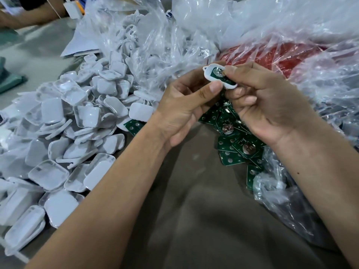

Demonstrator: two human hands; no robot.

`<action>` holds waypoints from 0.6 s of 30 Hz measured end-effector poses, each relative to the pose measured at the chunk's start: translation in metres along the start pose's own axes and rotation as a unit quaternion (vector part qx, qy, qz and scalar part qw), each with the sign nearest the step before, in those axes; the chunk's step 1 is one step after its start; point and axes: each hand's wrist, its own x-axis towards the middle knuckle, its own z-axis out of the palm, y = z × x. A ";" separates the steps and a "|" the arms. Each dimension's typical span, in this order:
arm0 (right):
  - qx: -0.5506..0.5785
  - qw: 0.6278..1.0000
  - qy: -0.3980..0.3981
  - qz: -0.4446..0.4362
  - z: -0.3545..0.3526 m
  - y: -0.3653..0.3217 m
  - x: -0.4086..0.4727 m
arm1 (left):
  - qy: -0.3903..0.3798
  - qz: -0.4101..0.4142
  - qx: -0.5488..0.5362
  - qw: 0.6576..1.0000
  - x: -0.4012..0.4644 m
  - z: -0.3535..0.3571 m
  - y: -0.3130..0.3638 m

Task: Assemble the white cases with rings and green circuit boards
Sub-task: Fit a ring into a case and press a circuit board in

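My left hand (186, 105) and my right hand (262, 101) hold one white case (208, 75) together above the table. A green circuit board (218, 73) with a silver coin cell lies in the case, and my right thumb presses on it. My left thumb sits against the case's lower edge. Under my hands, a heap of loose green circuit boards (237, 144) lies on the brown table. A big pile of white cases (77, 121) fills the left side. No ring is clearly visible.
Crumpled clear plastic bags (213, 28) cover the back and right, one over something red (272, 55). Another clear bag (281, 191) lies near my right forearm. Another person's arm (29, 14) rests at the top left. Bare brown table (204, 210) shows between my forearms.
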 end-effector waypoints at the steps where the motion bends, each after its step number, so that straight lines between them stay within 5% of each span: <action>1: -0.035 0.999 0.019 -0.015 0.002 0.000 -0.001 | -0.005 -0.017 -0.025 1.000 0.000 0.000 0.001; 9: -0.264 0.936 0.090 -0.217 0.007 0.003 -0.005 | -0.033 -0.109 -0.173 0.978 0.004 -0.007 0.006; 18: -0.421 0.855 0.031 -0.300 0.000 -0.005 -0.004 | -0.080 -0.149 -0.242 0.955 0.003 -0.014 0.004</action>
